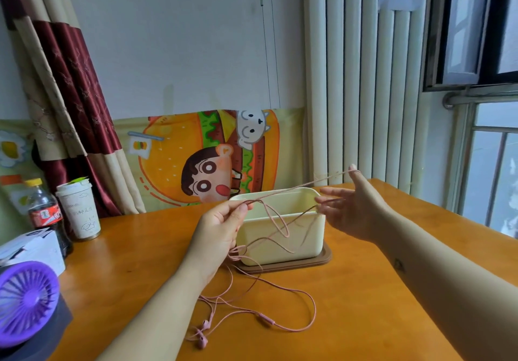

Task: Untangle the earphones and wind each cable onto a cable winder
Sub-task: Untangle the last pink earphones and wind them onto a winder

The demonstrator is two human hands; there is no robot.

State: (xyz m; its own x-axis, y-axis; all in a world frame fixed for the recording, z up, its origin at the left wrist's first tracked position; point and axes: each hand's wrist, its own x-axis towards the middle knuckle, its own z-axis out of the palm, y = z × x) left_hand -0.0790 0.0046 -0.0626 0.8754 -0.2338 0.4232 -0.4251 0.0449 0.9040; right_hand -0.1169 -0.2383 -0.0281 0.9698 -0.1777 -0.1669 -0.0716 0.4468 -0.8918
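Note:
Pink earphones [280, 324] lie tangled on the wooden table, the earbuds [202, 335] near the front and loops of cable trailing up toward a cream box. My left hand [221, 228] is raised in front of the box and pinches the cable between thumb and fingertips. My right hand [353, 206] is lifted to the right with fingers spread; the cable runs taut from the left hand over its thumb and across its fingers. No cable winder is in view.
A cream box [283, 231] sits on a brown lid [325, 259] mid-table. At the left stand a paper cup [80, 212], a cola bottle [46, 214], a white carton [30, 251] and a purple fan [25, 304]. Wall and window are close behind.

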